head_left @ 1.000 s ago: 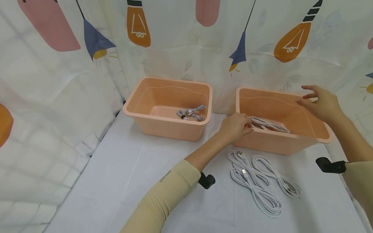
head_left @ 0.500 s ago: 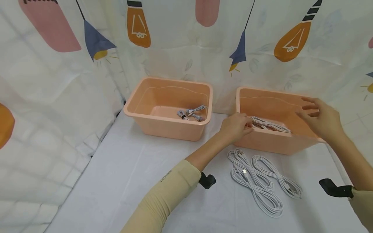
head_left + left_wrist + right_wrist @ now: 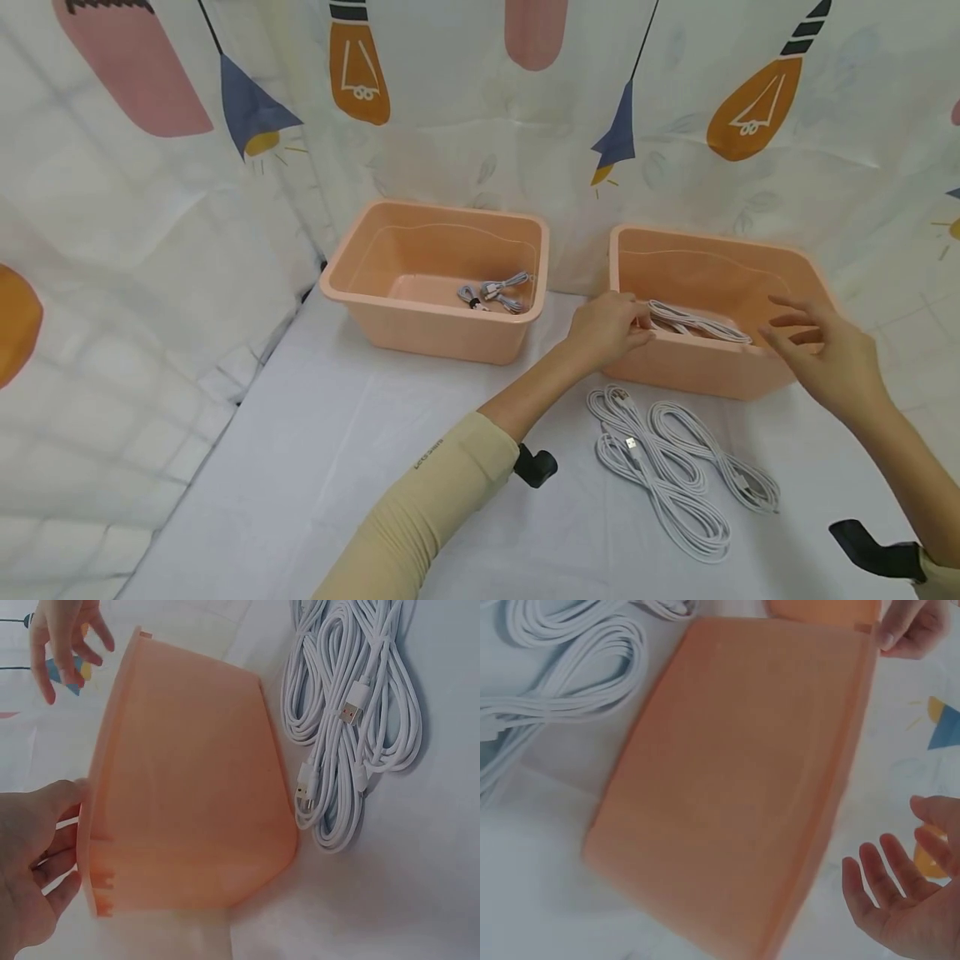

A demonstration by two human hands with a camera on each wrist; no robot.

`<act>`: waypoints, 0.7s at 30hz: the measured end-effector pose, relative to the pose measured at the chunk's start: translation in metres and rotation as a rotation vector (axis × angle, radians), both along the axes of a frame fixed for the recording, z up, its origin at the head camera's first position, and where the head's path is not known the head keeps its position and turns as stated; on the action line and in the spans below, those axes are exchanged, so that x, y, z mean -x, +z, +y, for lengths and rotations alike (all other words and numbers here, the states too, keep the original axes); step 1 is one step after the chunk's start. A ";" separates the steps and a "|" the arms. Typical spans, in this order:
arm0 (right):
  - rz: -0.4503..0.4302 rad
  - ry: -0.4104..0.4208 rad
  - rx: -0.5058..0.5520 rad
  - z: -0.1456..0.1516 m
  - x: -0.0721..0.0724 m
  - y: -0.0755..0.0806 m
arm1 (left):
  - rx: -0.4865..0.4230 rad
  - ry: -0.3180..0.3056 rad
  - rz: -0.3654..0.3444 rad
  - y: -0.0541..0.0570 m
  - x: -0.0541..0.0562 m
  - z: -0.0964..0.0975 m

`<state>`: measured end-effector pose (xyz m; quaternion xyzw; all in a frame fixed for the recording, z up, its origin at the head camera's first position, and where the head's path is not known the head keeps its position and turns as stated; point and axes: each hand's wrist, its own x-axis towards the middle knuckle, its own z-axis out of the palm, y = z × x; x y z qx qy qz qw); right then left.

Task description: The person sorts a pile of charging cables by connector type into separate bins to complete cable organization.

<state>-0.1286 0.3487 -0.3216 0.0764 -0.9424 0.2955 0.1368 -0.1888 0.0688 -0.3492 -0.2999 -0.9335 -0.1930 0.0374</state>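
My left hand (image 3: 611, 329) holds the near left part of the rim of the right-hand peach plastic bin (image 3: 697, 367), its thumb and fingers at the edge in the left wrist view. Inside that bin lies a bundled white cable (image 3: 697, 323). My right hand (image 3: 832, 358) hovers at the bin's right front corner, fingers spread and loosely bent, holding nothing. The right wrist view shows this palm (image 3: 907, 900) apart from the bin wall. In front of the bin, several coiled white USB cables (image 3: 663, 475) lie on the white-covered table.
A second peach bin (image 3: 423, 325) stands to the left, with small grey cable bundles (image 3: 498, 290) at its right end. Behind both bins hangs a patterned curtain (image 3: 480, 125). The table's left edge (image 3: 217, 433) runs beside a pale curtain.
My right hand has come down and toward me from over the bin's far right side to its near right corner. The left hand stays on the rim; bins and cables stay put.
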 end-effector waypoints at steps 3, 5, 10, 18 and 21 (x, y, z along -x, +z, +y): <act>0.012 0.008 0.006 0.004 -0.007 -0.007 | -0.002 0.001 -0.011 0.001 0.000 0.000; 0.020 0.007 0.002 0.006 -0.011 -0.012 | -0.003 0.001 -0.016 0.001 0.001 0.000; 0.030 -0.006 -0.026 0.007 -0.020 -0.022 | -0.006 0.005 -0.024 0.002 0.000 0.000; 0.062 -0.002 0.023 0.003 -0.034 -0.040 | 0.004 0.008 -0.014 0.002 0.001 0.001; 0.081 -0.004 0.055 0.001 -0.038 -0.050 | 0.017 0.015 0.000 0.002 0.000 0.001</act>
